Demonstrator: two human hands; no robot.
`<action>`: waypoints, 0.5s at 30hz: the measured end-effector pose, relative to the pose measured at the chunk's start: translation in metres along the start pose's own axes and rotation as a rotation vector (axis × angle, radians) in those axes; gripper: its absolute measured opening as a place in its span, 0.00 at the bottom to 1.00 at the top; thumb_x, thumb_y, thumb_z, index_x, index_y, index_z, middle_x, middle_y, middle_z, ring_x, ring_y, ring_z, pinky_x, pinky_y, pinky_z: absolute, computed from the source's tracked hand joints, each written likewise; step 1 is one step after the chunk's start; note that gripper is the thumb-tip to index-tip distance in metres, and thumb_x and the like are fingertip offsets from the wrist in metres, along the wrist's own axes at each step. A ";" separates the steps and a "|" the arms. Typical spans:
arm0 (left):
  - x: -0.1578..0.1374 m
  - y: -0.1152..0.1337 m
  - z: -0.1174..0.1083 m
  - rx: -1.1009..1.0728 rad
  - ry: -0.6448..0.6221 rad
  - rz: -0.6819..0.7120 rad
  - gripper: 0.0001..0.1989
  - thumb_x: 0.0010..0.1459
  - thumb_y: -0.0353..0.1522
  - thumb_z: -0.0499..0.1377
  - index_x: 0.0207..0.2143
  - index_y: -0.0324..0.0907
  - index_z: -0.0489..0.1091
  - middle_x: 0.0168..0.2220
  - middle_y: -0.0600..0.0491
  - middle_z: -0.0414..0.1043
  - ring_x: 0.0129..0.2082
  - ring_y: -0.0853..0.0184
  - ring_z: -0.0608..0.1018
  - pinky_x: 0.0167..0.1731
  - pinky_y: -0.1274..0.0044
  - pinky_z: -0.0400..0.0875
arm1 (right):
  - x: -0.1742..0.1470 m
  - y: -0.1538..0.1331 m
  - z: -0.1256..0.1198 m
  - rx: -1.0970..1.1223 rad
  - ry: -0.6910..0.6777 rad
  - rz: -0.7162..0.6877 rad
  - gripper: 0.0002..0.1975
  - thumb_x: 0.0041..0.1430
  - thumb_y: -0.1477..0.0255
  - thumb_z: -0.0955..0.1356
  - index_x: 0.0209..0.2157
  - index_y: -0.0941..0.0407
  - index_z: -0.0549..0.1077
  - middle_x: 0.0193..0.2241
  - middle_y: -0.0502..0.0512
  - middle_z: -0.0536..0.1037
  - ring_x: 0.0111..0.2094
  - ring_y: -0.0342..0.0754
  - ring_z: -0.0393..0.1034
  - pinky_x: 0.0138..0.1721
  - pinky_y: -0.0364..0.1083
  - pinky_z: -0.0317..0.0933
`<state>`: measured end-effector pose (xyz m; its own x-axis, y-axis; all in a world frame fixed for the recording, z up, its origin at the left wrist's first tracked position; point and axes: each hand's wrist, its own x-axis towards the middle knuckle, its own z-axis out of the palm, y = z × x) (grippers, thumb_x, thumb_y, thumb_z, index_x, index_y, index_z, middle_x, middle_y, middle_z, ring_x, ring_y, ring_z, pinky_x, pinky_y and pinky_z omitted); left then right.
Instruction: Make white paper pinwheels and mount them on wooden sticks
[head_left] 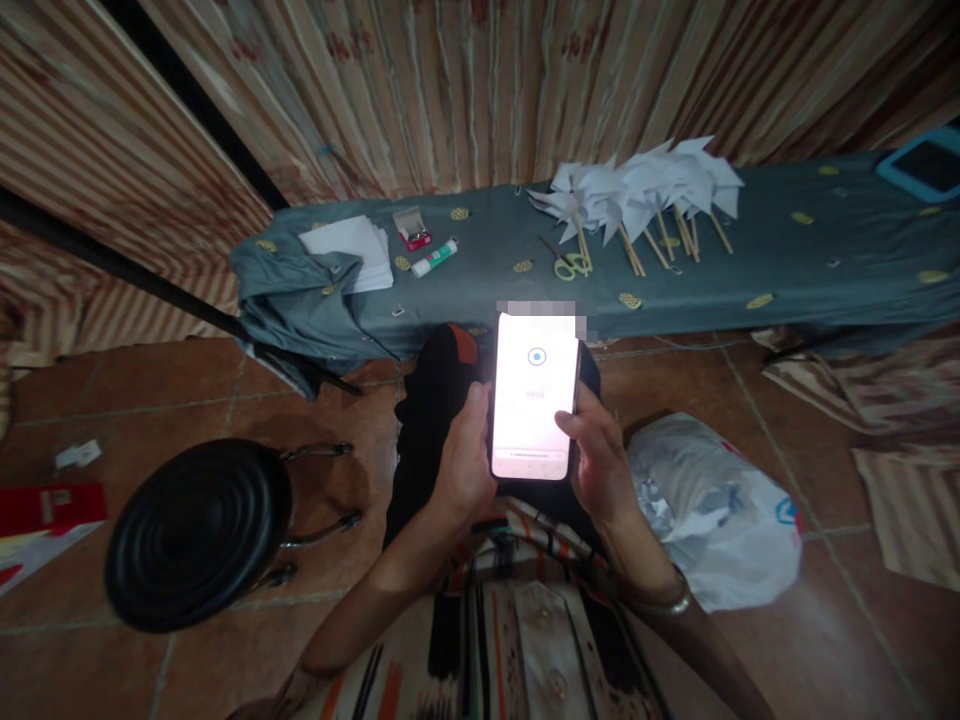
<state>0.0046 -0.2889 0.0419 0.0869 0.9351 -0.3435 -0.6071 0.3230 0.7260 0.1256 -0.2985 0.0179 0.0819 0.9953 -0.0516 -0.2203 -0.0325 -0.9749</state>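
Note:
A smartphone point(532, 400) with a bright white screen is held upright above my lap. My left hand point(466, 450) grips its left edge, and my right hand point(600, 455) wraps its right edge with the thumb over the screen. Beyond the phone, a bench with a grey-green cloth point(480, 290) carries a row of white paper pinwheels point(652, 190) on wooden sticks. Scissors with yellow-green handles point(571, 265) lie beside the sticks. Farther left are a glue stick point(435, 257), a small open red-and-white box point(412, 228) and a stack of white paper point(356, 250).
A round black stool point(199, 535) stands on the tiled floor at left, near a red box point(52, 520). On the right sits a white plastic bag point(712, 510). A blue-framed tablet point(922, 165) rests at the bench's right end. Striped curtains point(450, 90) hang behind.

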 end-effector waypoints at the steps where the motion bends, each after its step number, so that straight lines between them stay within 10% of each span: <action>1: 0.000 0.000 0.000 0.002 -0.002 0.000 0.24 0.58 0.52 0.59 0.37 0.41 0.77 0.42 0.48 0.82 0.53 0.51 0.79 0.50 0.66 0.75 | 0.000 0.000 0.000 -0.001 -0.002 0.003 0.16 0.56 0.67 0.67 0.46 0.53 0.77 0.41 0.49 0.82 0.44 0.54 0.74 0.42 0.48 0.66; 15: 0.000 0.001 0.001 -0.001 -0.013 -0.032 0.23 0.60 0.51 0.57 0.38 0.41 0.77 0.40 0.47 0.82 0.51 0.51 0.80 0.47 0.66 0.76 | 0.000 -0.004 0.002 0.056 -0.036 0.021 0.15 0.55 0.67 0.68 0.45 0.53 0.76 0.40 0.51 0.83 0.41 0.56 0.77 0.40 0.50 0.71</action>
<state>0.0045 -0.2882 0.0432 0.1168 0.9262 -0.3586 -0.6046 0.3528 0.7142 0.1247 -0.2981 0.0221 0.0416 0.9971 -0.0633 -0.2760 -0.0494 -0.9599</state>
